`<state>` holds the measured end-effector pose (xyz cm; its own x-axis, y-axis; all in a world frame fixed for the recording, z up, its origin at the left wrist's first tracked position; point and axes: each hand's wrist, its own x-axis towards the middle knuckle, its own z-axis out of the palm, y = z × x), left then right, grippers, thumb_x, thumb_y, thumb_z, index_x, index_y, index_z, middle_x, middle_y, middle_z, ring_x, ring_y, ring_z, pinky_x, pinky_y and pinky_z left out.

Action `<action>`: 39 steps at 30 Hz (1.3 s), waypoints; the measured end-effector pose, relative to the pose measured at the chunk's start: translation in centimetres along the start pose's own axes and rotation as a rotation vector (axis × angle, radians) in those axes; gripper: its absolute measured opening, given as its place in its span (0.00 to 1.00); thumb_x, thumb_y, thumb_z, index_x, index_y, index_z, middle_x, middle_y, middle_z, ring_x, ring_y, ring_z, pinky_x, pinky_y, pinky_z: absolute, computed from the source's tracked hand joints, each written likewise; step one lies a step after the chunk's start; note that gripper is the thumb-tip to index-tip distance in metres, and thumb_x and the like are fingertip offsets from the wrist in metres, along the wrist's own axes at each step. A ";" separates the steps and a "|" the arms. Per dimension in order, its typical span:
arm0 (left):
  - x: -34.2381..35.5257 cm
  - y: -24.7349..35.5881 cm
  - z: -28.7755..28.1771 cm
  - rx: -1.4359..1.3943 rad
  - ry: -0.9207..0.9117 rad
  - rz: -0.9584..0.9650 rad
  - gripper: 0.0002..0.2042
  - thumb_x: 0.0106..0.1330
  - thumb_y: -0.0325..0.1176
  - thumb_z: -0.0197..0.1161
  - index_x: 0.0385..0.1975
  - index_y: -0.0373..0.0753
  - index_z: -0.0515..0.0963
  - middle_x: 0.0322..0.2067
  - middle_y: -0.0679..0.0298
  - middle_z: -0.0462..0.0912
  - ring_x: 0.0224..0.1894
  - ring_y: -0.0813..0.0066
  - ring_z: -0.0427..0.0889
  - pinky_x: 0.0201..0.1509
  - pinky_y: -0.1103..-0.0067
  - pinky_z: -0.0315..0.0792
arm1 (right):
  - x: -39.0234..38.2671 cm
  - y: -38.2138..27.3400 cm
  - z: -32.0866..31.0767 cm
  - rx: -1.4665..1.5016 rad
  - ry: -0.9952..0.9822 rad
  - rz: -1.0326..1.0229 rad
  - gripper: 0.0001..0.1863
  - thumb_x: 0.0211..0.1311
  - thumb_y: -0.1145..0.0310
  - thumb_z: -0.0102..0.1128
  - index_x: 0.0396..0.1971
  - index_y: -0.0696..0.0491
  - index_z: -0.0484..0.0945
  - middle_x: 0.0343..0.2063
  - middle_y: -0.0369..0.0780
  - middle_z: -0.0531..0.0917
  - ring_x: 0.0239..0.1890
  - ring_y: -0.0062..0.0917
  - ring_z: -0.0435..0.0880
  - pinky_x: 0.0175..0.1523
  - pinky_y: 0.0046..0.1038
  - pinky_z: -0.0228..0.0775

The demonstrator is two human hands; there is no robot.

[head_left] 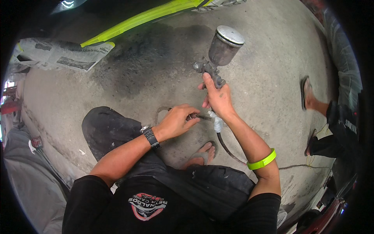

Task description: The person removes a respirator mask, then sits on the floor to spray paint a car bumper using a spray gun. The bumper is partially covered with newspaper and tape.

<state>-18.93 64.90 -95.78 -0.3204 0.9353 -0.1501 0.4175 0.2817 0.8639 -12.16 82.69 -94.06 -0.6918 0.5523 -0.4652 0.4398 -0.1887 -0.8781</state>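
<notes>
Plainly, in the head view, one spray gun [209, 71] lies up and right of the left hand [177, 121], its length running down through the curled grasp of the right hand [220, 99], the nearer one, toward one white-wrapped joint [218, 124]. Its single cup [224, 51] tilts up and rightward. The left fingers close narrowly around one dark slim thing [203, 116] beside the joint; its kind I cannot tell. One hose [226, 147] trails below.
</notes>
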 end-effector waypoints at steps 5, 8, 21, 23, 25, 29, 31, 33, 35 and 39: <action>0.0 0.1 0.1 0.026 0.077 0.045 0.12 0.65 0.31 0.66 0.46 0.35 0.81 0.34 0.56 0.82 0.35 0.64 0.84 0.42 0.72 0.77 | -0.4 -0.4 0.7 0.010 0.012 -0.032 0.28 0.69 0.46 0.58 0.32 0.62 0.77 0.19 0.38 0.77 0.12 0.21 0.76 0.17 0.25 0.66; 0.5 0.6 -0.8 -0.006 0.203 0.030 0.12 0.66 0.29 0.65 0.47 0.36 0.81 0.32 0.59 0.81 0.34 0.66 0.83 0.41 0.74 0.76 | -0.4 0.0 0.9 -0.015 0.056 -0.075 0.24 0.70 0.50 0.58 0.34 0.62 0.77 0.20 0.39 0.78 0.13 0.21 0.76 0.17 0.25 0.67; 1.8 5.1 -5.6 0.171 0.495 0.273 0.13 0.61 0.19 0.64 0.46 0.37 0.83 0.40 0.56 0.76 0.40 0.62 0.80 0.43 0.73 0.75 | -1.9 3.5 4.7 -0.087 -0.156 -0.236 0.22 0.71 0.68 0.50 0.61 0.61 0.67 0.15 0.39 0.76 0.15 0.22 0.77 0.21 0.29 0.70; 1.7 5.0 -5.8 0.169 0.488 0.246 0.12 0.61 0.19 0.65 0.44 0.36 0.83 0.38 0.56 0.76 0.39 0.62 0.80 0.42 0.73 0.75 | -2.5 2.7 5.1 -0.101 -0.162 -0.160 0.21 0.71 0.67 0.50 0.59 0.61 0.68 0.14 0.39 0.76 0.14 0.23 0.77 0.20 0.29 0.70; 1.7 4.9 -5.9 0.141 0.490 0.233 0.11 0.60 0.19 0.66 0.42 0.36 0.83 0.37 0.57 0.77 0.38 0.62 0.80 0.40 0.73 0.75 | -2.2 3.7 5.6 -0.133 -0.099 -0.254 0.20 0.71 0.66 0.50 0.57 0.60 0.70 0.16 0.41 0.77 0.15 0.25 0.78 0.20 0.30 0.70; 0.7 2.8 -6.6 0.156 0.569 0.304 0.09 0.59 0.22 0.68 0.40 0.35 0.83 0.37 0.57 0.78 0.38 0.61 0.80 0.42 0.71 0.75 | -2.6 2.7 7.2 -0.080 -0.080 -0.175 0.19 0.67 0.67 0.54 0.54 0.61 0.74 0.29 0.52 0.82 0.32 0.41 0.83 0.37 0.37 0.74; 1.0 2.2 -6.4 0.153 0.569 0.311 0.11 0.58 0.24 0.69 0.42 0.36 0.83 0.40 0.56 0.78 0.39 0.61 0.81 0.44 0.71 0.76 | -2.9 2.1 7.3 -0.087 -0.085 -0.180 0.19 0.64 0.70 0.56 0.53 0.61 0.76 0.35 0.56 0.85 0.39 0.46 0.86 0.45 0.40 0.76; 0.7 5.3 -6.6 0.162 0.532 0.244 0.20 0.58 0.27 0.71 0.52 0.37 0.79 0.45 0.56 0.77 0.42 0.62 0.81 0.46 0.71 0.77 | -0.7 4.4 7.3 -0.019 -0.035 -0.514 0.17 0.62 0.73 0.56 0.50 0.60 0.77 0.31 0.49 0.86 0.31 0.32 0.87 0.37 0.37 0.77; -0.4 7.1 -7.0 0.080 0.476 0.289 0.26 0.57 0.29 0.72 0.58 0.38 0.75 0.45 0.57 0.77 0.42 0.66 0.81 0.44 0.74 0.77 | 1.5 4.9 6.2 0.235 -0.196 -0.245 0.22 0.67 0.55 0.61 0.47 0.60 0.77 0.26 0.40 0.83 0.21 0.21 0.81 0.25 0.26 0.74; -4.3 7.8 -9.9 0.113 -0.045 0.241 0.19 0.59 0.32 0.73 0.50 0.36 0.80 0.38 0.58 0.79 0.39 0.67 0.81 0.44 0.76 0.75 | 1.1 -0.1 4.2 0.054 0.059 0.019 0.43 0.60 0.29 0.53 0.36 0.65 0.78 0.25 0.41 0.82 0.13 0.23 0.76 0.19 0.26 0.70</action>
<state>-22.73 60.92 -83.66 -0.1629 0.9862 0.0302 0.5703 0.0692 0.8185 -15.36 79.86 -94.95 -0.6479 0.5947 -0.4760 0.4198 -0.2426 -0.8746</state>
